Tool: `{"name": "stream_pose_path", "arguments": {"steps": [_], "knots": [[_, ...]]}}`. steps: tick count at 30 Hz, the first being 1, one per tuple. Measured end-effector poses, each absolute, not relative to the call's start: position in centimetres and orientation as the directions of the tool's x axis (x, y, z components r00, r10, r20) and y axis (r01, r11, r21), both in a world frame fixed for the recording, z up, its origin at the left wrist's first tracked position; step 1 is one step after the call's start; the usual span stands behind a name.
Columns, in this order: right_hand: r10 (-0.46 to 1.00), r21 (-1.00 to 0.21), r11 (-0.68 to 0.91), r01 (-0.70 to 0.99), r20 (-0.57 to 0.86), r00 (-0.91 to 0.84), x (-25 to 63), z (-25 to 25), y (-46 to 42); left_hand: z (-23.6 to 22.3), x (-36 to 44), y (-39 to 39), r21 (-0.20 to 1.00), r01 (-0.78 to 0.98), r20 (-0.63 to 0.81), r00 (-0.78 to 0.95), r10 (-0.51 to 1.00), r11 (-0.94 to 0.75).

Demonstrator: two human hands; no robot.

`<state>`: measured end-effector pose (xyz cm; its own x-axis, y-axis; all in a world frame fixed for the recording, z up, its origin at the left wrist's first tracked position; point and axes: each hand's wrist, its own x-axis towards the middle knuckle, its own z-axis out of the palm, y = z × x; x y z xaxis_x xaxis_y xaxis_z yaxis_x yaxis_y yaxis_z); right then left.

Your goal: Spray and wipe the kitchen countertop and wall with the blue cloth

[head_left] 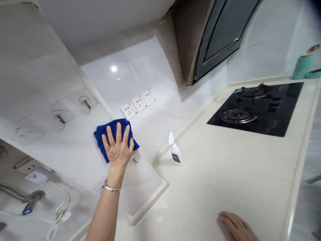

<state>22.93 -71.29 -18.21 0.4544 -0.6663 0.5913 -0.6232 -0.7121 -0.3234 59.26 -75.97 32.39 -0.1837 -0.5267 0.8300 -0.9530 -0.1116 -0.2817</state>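
The left hand (119, 149), fingers spread wide, presses one blue fabric cloth (102, 129) against the left glossy white wall (75, 150). The right hand (237, 227) rests, fingers extended, on the near cream tabletop (220, 174). One white plastic spray bottle's (176, 154) dark label is illegible.

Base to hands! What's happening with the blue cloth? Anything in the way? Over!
Left hand spread over blue cloth, against wall. Right hand apparently resting on countertop. Wall hook close beside cloth; spray bottle stands apart.
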Motion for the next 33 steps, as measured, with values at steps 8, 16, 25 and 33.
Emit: {"name": "stream_pose_path", "arguments": {"steps": [8,16,25,33], "knots": [[-0.697,-0.325,-0.682,-0.655,0.56,0.447,23.3,-16.3,-70.2,32.1,59.4,-76.7,-0.394,-0.916,0.766,-0.278,-0.58,-0.08],[-0.67,-0.298,-0.692,-0.657,0.603,0.433,23.2,-16.0,-70.1,34.6,63.1,-71.5,-0.488,-0.864,0.738,-0.336,-0.586,-0.12],[-0.661,-0.309,-0.709,-0.634,0.605,0.444,23.1,-16.3,-70.6,37.4,67.4,-65.4,-0.423,-0.871,0.808,-0.239,-0.538,-0.249],[-0.637,-0.27,-0.722,-0.637,0.62,0.458,23.0,-15.9,-70.8,37.3,64.9,-67.1,-0.27,-0.926,0.886,-0.132,-0.444,-0.263]]}}
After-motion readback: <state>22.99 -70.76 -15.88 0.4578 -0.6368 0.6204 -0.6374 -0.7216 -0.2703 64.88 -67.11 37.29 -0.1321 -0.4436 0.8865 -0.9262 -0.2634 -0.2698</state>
